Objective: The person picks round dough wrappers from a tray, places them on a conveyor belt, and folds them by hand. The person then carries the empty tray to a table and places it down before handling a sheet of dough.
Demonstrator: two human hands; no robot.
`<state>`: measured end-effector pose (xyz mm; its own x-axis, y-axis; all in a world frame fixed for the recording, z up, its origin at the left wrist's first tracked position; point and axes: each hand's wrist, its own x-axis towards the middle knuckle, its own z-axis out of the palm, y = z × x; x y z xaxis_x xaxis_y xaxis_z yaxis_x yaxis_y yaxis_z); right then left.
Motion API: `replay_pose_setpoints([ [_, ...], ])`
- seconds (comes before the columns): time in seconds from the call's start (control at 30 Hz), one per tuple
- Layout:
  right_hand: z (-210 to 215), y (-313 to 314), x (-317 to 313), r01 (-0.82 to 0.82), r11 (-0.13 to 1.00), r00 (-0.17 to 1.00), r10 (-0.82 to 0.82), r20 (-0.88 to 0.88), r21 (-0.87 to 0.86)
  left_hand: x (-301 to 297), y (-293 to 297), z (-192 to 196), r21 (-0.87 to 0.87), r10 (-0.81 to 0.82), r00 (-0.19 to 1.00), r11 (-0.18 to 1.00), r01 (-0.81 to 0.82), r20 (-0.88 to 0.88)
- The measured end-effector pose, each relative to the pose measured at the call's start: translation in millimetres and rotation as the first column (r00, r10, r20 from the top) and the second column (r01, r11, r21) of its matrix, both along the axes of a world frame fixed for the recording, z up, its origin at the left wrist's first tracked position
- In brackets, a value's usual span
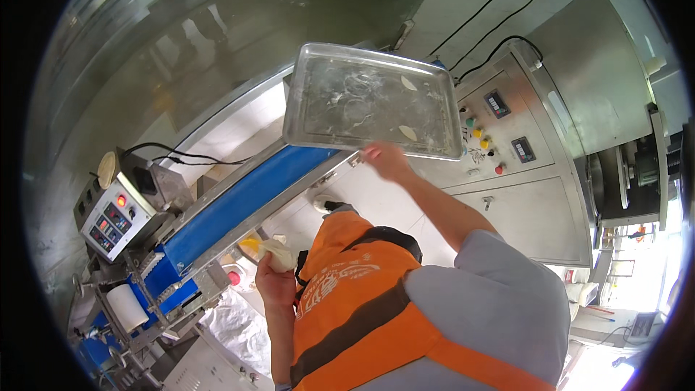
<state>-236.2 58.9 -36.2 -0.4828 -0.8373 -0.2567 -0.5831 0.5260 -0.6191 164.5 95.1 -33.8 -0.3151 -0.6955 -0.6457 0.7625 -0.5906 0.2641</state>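
Note:
Raised beside the apron, my left hand is closed on a pale cream, soft-looking piece; whether it is dough or cloth I cannot tell. My right hand is at the near edge of a rectangular metal tray, blurred by motion. Its fingers are too smeared to show whether they grip the rim. White flour-like smears mark the tray, and two small pale flat pieces lie toward its right side, a far one and a near one. Beneath the tray runs a blue conveyor belt.
A control box with a lit red button stands left of the belt, above a white roller. To the right is a steel cabinet with displays and coloured buttons. Crumpled white sheeting lies at lower left. Black cables run along the wall.

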Motion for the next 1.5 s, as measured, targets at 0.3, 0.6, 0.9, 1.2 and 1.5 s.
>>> replay_pose_setpoints([
  [0.3,-59.4,-8.2,-184.6,0.066,0.958,0.972,0.001,-0.234,0.279,-107.2,-16.8,-3.3,0.055,0.125,0.989,0.990,-0.129,0.077],
  [0.6,-130.8,-78.2,-318.8,-0.379,0.920,0.767,0.251,-0.590,-0.101,-195.8,-15.3,-19.9,0.123,0.175,0.985,0.977,-0.174,0.001],
  [0.9,-138.0,-123.9,-363.6,-0.058,0.998,0.960,0.062,-0.274,0.023,-237.9,28.3,-7.7,0.337,0.344,0.930,0.867,-0.366,0.126],
  [1.2,-14.3,-83.1,-141.8,-0.320,0.945,0.682,0.176,0.710,0.073,-233.7,60.7,1.8,0.271,0.382,0.924,0.888,-0.371,0.013],
  [1.5,56.1,68.4,77.6,-0.952,0.221,0.160,0.949,0.272,-0.211,-201.7,131.4,-21.8,0.052,0.408,0.911,0.913,-0.405,-0.066],
])
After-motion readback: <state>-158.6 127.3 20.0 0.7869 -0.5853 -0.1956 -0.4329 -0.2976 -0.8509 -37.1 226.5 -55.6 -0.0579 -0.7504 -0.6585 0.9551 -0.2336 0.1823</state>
